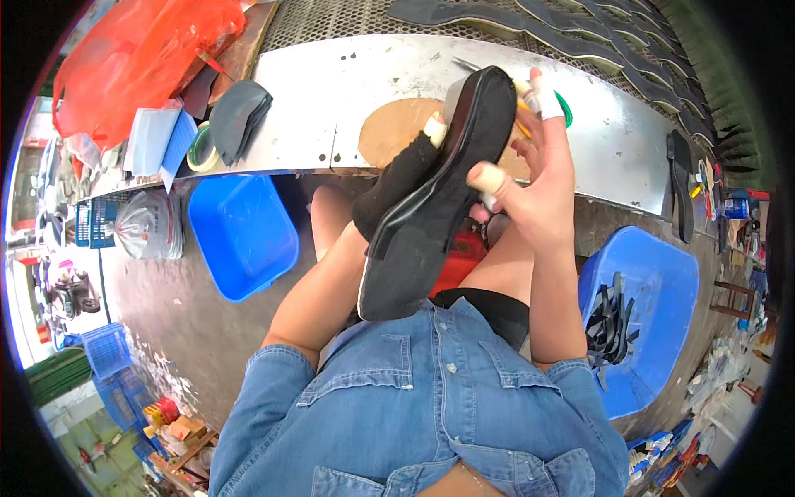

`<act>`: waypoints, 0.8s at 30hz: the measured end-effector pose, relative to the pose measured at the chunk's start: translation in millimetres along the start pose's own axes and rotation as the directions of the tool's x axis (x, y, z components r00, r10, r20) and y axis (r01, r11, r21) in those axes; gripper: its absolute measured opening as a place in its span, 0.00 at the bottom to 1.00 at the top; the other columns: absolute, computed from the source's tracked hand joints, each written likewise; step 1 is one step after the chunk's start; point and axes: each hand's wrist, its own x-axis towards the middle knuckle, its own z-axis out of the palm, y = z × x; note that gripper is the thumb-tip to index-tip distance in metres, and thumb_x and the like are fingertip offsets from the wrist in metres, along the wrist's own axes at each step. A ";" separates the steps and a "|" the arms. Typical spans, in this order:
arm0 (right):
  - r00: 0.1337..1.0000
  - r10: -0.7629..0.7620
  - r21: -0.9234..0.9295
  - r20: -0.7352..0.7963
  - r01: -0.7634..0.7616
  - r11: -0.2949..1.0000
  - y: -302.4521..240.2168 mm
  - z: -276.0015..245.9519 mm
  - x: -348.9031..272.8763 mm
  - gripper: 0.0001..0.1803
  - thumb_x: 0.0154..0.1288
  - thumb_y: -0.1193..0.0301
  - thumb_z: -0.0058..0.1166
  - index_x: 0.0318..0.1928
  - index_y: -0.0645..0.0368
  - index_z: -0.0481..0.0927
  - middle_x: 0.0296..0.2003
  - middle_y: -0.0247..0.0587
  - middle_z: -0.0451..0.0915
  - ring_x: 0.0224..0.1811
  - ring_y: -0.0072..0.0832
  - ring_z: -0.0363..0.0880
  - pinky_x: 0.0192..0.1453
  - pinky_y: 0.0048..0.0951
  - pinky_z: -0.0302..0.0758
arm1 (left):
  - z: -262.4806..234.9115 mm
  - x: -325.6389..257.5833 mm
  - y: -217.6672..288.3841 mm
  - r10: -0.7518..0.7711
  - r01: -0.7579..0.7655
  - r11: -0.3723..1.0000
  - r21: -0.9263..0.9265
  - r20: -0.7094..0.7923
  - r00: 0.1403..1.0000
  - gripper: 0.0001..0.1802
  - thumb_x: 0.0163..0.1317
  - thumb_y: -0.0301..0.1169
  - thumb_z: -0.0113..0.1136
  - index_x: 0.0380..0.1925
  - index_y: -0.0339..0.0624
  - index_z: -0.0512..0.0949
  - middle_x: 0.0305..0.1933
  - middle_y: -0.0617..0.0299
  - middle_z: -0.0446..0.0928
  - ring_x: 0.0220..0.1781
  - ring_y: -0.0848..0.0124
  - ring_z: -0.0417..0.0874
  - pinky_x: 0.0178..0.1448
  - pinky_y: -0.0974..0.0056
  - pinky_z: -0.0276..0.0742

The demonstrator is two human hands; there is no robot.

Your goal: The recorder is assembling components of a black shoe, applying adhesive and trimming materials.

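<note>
A thick black shoe sole (414, 257) slants across the middle, above my lap and the edge of the metal worktable (306, 91). My left hand (396, 186), in a black fingerless glove with a taped thumb, is wrapped round its left side. My right hand (540, 170) is beside the upper right part of the sole, its taped fingers apart and curved, with nothing visibly in them. A round brown board (389, 132) lies on the table behind the sole. Partly hidden behind my right hand are a green ring (564, 108) and a thin yellow item (523, 124).
Blue bins stand on both sides, one left (244, 240) and one right (654, 282) holding black straps (611, 323). Several soles (563, 45) lie on mesh at the back. Dark pieces (238, 120), a tape roll (201, 151) and a red plastic bag (149, 62) occupy the left.
</note>
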 end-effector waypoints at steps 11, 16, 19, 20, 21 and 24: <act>0.994 0.065 0.281 -0.093 -0.037 0.959 22.5 -9.4 26.7 0.39 0.53 0.73 0.66 0.64 0.64 0.61 0.49 0.48 0.75 0.49 0.28 0.76 0.45 0.26 0.79 | 7.0 5.4 -2.2 -0.006 0.005 1.000 0.001 0.072 0.997 0.30 0.68 0.54 0.41 0.51 0.38 0.71 0.36 0.51 0.78 0.33 0.65 0.81 0.37 0.69 0.79; 0.992 0.118 0.168 -0.038 -0.110 0.980 0.1 16.4 -10.6 0.62 0.42 0.69 0.73 0.70 0.62 0.41 0.58 0.54 0.64 0.53 0.35 0.73 0.53 0.28 0.75 | 19.2 8.4 -2.1 0.147 -0.148 0.989 -0.001 -0.100 0.984 0.32 0.67 0.56 0.42 0.52 0.38 0.71 0.39 0.55 0.78 0.35 0.70 0.78 0.39 0.70 0.77; 0.998 0.035 0.113 -0.050 -0.029 0.993 -3.0 33.8 -15.5 0.63 0.41 0.73 0.73 0.70 0.62 0.40 0.56 0.53 0.66 0.53 0.36 0.74 0.54 0.29 0.76 | 2.0 17.6 -14.5 0.170 -0.133 0.962 -0.238 0.142 0.975 0.36 0.67 0.60 0.37 0.56 0.38 0.69 0.42 0.55 0.76 0.42 0.69 0.78 0.45 0.67 0.76; 0.998 0.021 0.169 -0.052 -0.012 0.986 -5.7 37.3 -15.7 0.62 0.43 0.76 0.71 0.71 0.61 0.38 0.56 0.53 0.68 0.53 0.36 0.75 0.53 0.29 0.77 | 0.3 18.2 -15.3 0.163 -0.126 0.963 -0.238 0.144 0.976 0.36 0.67 0.60 0.37 0.56 0.38 0.69 0.42 0.55 0.76 0.42 0.69 0.78 0.45 0.67 0.76; 0.998 0.024 0.167 -0.058 -0.014 0.986 -4.4 38.0 -14.6 0.62 0.43 0.76 0.71 0.71 0.61 0.38 0.56 0.53 0.68 0.53 0.36 0.75 0.53 0.29 0.77 | -0.9 19.7 -14.8 0.180 -0.148 0.967 -0.208 0.146 0.973 0.36 0.67 0.60 0.37 0.56 0.38 0.69 0.43 0.55 0.76 0.42 0.69 0.78 0.45 0.67 0.76; 0.998 0.030 0.196 0.063 -0.042 0.980 -0.6 34.9 -9.6 0.58 0.46 0.82 0.66 0.71 0.61 0.39 0.54 0.51 0.72 0.54 0.32 0.75 0.54 0.29 0.76 | -1.6 21.6 -10.9 0.240 -0.224 0.968 -0.116 0.147 0.960 0.37 0.67 0.61 0.36 0.56 0.38 0.68 0.43 0.55 0.76 0.42 0.69 0.78 0.46 0.66 0.76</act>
